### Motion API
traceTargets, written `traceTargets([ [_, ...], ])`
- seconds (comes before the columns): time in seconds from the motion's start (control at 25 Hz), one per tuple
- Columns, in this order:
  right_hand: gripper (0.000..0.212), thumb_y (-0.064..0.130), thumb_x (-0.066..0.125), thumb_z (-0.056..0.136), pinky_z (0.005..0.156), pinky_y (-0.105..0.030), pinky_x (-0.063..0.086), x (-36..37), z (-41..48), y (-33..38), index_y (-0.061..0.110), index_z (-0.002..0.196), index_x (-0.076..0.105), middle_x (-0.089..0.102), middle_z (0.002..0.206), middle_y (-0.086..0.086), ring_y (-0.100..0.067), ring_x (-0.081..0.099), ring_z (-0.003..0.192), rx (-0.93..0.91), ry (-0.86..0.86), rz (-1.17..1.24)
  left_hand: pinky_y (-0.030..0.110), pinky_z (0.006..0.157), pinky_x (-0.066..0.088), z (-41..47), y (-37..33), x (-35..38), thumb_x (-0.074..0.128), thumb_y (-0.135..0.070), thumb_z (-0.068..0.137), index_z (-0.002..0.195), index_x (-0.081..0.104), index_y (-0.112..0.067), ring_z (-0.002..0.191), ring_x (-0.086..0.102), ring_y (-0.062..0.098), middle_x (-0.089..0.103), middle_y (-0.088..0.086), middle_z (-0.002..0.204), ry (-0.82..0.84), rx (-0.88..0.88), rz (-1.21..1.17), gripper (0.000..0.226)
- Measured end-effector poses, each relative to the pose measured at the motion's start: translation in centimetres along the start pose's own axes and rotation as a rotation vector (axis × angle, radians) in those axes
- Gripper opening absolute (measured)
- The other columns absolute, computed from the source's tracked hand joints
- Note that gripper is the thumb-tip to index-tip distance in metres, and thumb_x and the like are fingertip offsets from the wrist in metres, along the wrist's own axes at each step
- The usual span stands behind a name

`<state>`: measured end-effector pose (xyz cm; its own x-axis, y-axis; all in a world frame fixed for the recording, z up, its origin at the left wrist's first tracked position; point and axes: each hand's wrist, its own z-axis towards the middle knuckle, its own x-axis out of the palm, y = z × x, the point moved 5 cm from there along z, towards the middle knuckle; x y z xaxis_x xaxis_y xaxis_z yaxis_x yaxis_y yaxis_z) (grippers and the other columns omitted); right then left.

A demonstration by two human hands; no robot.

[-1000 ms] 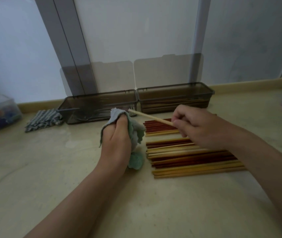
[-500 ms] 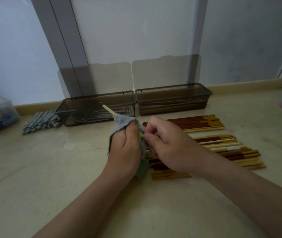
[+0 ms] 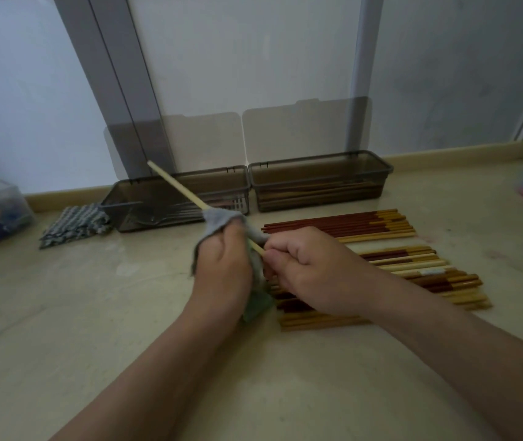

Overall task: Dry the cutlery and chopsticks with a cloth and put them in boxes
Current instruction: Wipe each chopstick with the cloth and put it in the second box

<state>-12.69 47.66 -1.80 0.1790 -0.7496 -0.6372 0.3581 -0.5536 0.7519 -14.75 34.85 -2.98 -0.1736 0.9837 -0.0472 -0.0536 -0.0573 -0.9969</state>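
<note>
Pale stone table (image 3: 62,313) under frosted panels, and you're right in the middle of it. Two smoky boxes stand at the back with their lids up. The left box (image 3: 228,192) has what looks like cutlery in it, and the right box (image 3: 317,198) already holds some chopsticks.

Between you and them lie two loose rows of chopsticks, a far row (image 3: 333,226) and a near row (image 3: 428,275). They're red-brown and pale and not squared up.

Your left hand (image 3: 222,268) is curled tight round the grey-green cloth (image 3: 218,219). Your right hand (image 3: 314,265) is pinching the near end of one pale chopstick (image 3: 175,185). The stick runs through the cloth, and its far tip pokes up and away over the left box.

Here's where it could bite you:
- **The tip:** it hangs over the wrong box. Push through too far and it taps the raised lid, or the stick lands in with the cutlery.
- **The grip:** your right hand has only the very end. If the stick is damp and smooth, a hard pull through a tight cloth could pop it free.
- **The near row:** your right wrist is directly above it and may be touching it. Drag that arm and you could roll the sticks apart, or mix a wiped one back in with the unwiped.
- **The end:** the part under your fingers can't be getting wiped, I'd say.
</note>
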Motion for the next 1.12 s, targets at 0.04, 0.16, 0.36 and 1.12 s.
traceTargets([
  [0.04,0.030,0.017,0.048,0.104,0.047,-0.019,0.034,0.2,0.0,0.1,0.015,0.077,0.062,0.050,0.052,0.012,-0.003,0.048,0.047,-0.012,-0.022,0.021,0.030,0.051,0.044,-0.3,0.0,0.5,0.036,-0.037,0.099,0.081,0.058,-0.016,0.049,0.053,0.011,0.056,0.003,0.060,0.073,0.031,0.052,0.036],
  [0.16,0.030,0.024,0.048,0.105,0.041,-0.020,0.039,-0.2,-0.3,0.0,0.015,0.080,0.063,0.060,0.056,0.003,-0.007,0.055,0.043,0.023,-0.002,0.067,0.032,0.050,0.042,-0.6,-0.2,0.5,0.039,-0.036,0.099,0.079,0.059,-0.014,0.049,0.049,0.015,0.054,0.007,0.061,0.163,0.057,0.058,0.036],
  [0.36,0.034,0.035,0.048,0.103,0.043,-0.021,0.041,-2.3,-0.1,-1.0,0.013,0.092,0.072,0.061,0.069,-0.004,-0.015,0.058,0.055,0.125,-0.215,0.335,0.023,0.052,0.050,-2.3,-0.7,2.0,0.043,-0.030,0.098,0.080,0.060,-0.016,0.060,0.061,0.016,0.064,0.001,0.063,0.523,-0.031,0.010,0.028],
  [1.12,0.024,0.019,0.045,0.105,0.054,-0.024,0.038,-9.9,1.5,-4.2,0.019,0.103,0.069,0.059,0.084,-0.001,-0.010,0.049,0.061,0.287,-0.630,0.198,0.024,0.042,0.036,-0.9,-0.1,1.4,0.049,-0.023,0.095,0.070,0.052,-0.010,0.041,0.044,0.015,0.051,0.006,0.052,0.552,-0.084,-0.106,0.028],
])
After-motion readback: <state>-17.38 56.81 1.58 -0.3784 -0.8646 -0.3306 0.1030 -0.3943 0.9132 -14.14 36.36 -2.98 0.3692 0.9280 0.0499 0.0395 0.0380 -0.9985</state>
